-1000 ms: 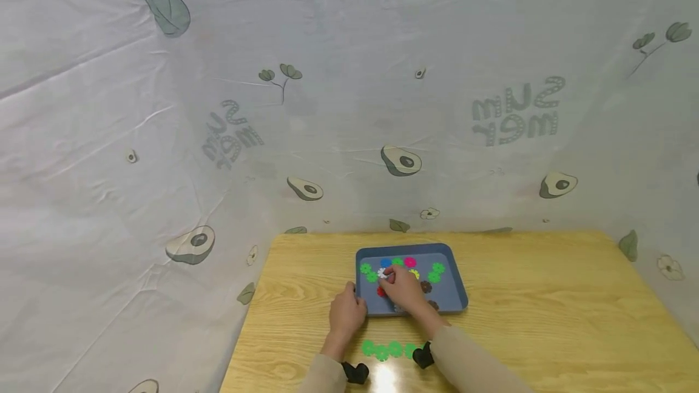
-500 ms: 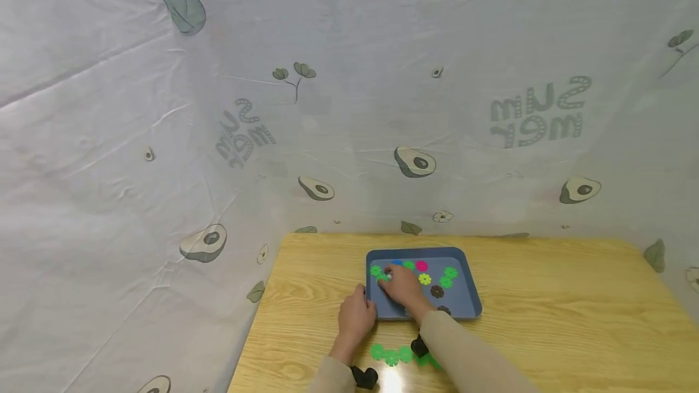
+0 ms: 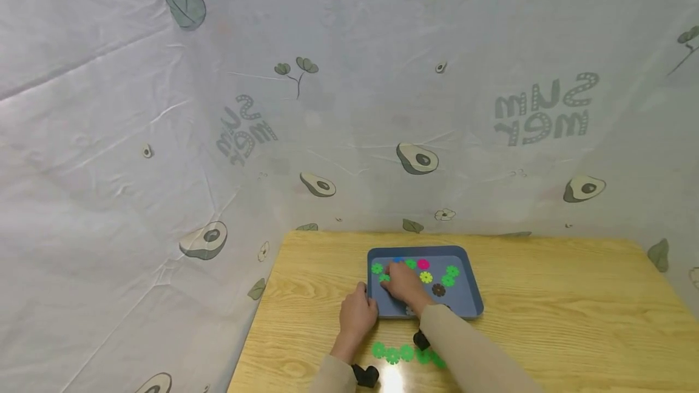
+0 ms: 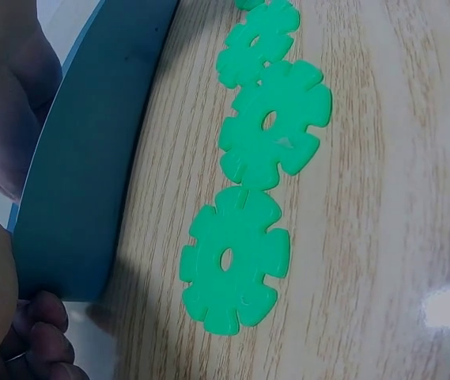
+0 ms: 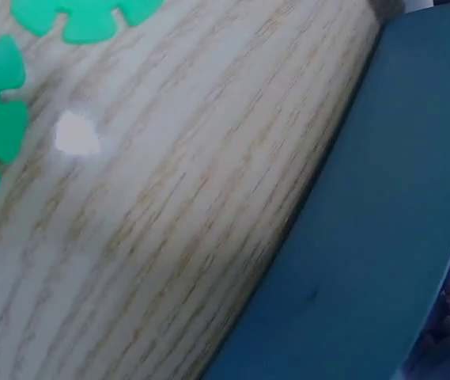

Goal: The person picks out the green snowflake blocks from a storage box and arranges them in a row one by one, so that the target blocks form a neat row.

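My left hand (image 3: 357, 314) grips the near left corner of a shallow blue-grey tray (image 3: 466, 296). In the left wrist view its thumb lies over the tray wall (image 4: 90, 158) and the other fingers curl under the corner. My right hand (image 3: 405, 285) reaches down into the tray with bent fingers, over its left half. Its fingertips are beside a green notched plastic disc (image 3: 384, 278); I cannot tell whether they pinch a piece. Around it lie a yellow disc (image 3: 426, 277), a brown disc (image 3: 438, 290), a pink disc (image 3: 423, 264) and a partly covered blue disc (image 3: 398, 259).
A row of green notched discs (image 3: 392, 356) lies on the wooden table (image 3: 546, 308) in front of the tray, partly behind the right sleeve (image 3: 464, 344). Two more green discs (image 3: 450, 276) sit in the tray's right part. A printed cloth (image 3: 349, 108) hangs behind the table.
The right hand has moved slightly left and down inside the tray, covering the white and red discs seen earlier. The left hand keeps its grip. The head view has shifted a little.
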`<state>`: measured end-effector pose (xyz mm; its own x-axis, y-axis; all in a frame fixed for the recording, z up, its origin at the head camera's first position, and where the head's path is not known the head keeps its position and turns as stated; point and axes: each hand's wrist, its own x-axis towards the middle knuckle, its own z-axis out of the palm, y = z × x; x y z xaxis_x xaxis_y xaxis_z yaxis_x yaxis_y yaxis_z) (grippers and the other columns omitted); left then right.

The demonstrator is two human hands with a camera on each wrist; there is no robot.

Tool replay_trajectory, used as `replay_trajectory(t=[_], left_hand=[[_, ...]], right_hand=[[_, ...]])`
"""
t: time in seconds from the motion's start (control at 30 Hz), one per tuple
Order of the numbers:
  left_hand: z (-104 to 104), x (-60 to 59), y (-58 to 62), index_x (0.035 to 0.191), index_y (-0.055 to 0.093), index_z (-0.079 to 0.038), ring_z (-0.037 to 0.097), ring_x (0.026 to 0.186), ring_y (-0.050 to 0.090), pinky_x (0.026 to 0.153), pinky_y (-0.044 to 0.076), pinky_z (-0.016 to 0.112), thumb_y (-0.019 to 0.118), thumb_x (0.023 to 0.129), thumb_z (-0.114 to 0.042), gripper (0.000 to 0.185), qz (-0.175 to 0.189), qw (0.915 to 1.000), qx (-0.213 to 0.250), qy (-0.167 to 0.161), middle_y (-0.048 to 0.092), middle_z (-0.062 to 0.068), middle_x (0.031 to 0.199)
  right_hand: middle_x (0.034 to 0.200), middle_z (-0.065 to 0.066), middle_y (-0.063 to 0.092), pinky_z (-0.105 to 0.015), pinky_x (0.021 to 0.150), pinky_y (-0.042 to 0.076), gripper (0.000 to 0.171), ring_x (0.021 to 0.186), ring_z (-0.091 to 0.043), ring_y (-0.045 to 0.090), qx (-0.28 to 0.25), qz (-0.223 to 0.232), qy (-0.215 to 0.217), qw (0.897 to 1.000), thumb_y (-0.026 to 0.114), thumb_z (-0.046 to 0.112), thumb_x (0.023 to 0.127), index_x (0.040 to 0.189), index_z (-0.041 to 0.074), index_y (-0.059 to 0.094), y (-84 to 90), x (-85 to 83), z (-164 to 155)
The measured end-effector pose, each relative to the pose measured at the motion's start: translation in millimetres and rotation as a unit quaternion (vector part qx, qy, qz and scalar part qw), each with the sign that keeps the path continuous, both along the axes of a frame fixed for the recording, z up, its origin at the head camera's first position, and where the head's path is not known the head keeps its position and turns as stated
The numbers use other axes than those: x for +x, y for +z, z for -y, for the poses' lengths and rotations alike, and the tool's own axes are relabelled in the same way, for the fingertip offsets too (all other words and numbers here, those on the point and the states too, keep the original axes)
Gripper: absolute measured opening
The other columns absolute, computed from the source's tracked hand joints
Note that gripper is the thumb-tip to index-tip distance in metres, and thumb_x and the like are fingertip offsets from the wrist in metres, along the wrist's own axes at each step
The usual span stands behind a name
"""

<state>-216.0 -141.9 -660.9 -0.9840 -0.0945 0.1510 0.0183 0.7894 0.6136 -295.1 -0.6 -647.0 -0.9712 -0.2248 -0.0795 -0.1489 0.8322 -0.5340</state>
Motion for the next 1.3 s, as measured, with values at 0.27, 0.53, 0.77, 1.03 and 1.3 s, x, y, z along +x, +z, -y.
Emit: replay_trajectory(t=[0.27, 0.53, 0.77, 1.03, 1.3], left_hand=[[0, 0.8, 0.1, 0.109, 0.065, 0.000, 0.024, 0.054, 0.057, 0.048, 0.042, 0.040, 0.067, 0.088, -0.005, 0.022, -0.008, 0.9999, -0.010, 0.005, 0.063, 0.013, 0.071], [0, -0.5, 5.9, 0.112, 0.065, 0.002, 0.030, 0.058, 0.062, 0.051, 0.046, 0.043, 0.068, 0.088, -0.005, 0.025, -0.004, 0.9998, -0.021, 0.003, 0.066, 0.017, 0.075], [-2, 0.0, 3.6, 0.113, 0.064, 0.003, 0.028, 0.063, 0.064, 0.054, 0.049, 0.043, 0.067, 0.089, -0.006, 0.026, 0.006, 0.9999, -0.010, -0.003, 0.069, 0.018, 0.082], [-2, 0.4, 1.0, 0.116, 0.064, 0.003, 0.025, 0.062, 0.061, 0.055, 0.049, 0.044, 0.067, 0.090, -0.007, 0.028, 0.020, 0.9998, -0.005, -0.003, 0.069, 0.017, 0.082], [-3, -0.3, 3.1, 0.118, 0.063, 0.002, 0.027, 0.064, 0.062, 0.057, 0.050, 0.046, 0.066, 0.091, -0.008, 0.029, 0.033, 0.9994, -0.006, 0.001, 0.069, 0.018, 0.084]], right_hand=[[0.083, -0.002, 0.064, -0.041, 0.071, 0.050, 0.017, 0.074, -0.018, 0.059, -0.124, 0.011, -0.025, 0.992, 0.077, 0.013, 0.092, 0.101, 0.005, 0.065, 8.0, 13.8, -8], [0.088, -0.003, 0.068, -0.039, 0.070, 0.052, 0.018, 0.077, -0.018, 0.063, -0.231, 0.024, -0.061, 0.971, 0.077, 0.014, 0.093, 0.104, 0.004, 0.068, 23.6, 37.9, -33], [0.084, -0.003, 0.065, -0.031, 0.067, 0.049, 0.016, 0.074, -0.015, 0.060, -0.295, 0.027, -0.088, 0.951, 0.077, 0.011, 0.091, 0.102, 0.002, 0.069, 27.8, 69.9, -65], [0.087, -0.004, 0.062, -0.027, 0.069, 0.049, 0.018, 0.075, -0.015, 0.058, -0.319, 0.051, -0.120, 0.939, 0.077, 0.012, 0.092, 0.105, 0.004, 0.068, 19.4, 111.6, -100], [0.086, -0.002, 0.062, -0.028, 0.068, 0.047, 0.020, 0.076, -0.015, 0.058, -0.247, 0.069, -0.165, 0.952, 0.078, 0.018, 0.091, 0.103, 0.005, 0.069, 8.7, 147.3, -130]])
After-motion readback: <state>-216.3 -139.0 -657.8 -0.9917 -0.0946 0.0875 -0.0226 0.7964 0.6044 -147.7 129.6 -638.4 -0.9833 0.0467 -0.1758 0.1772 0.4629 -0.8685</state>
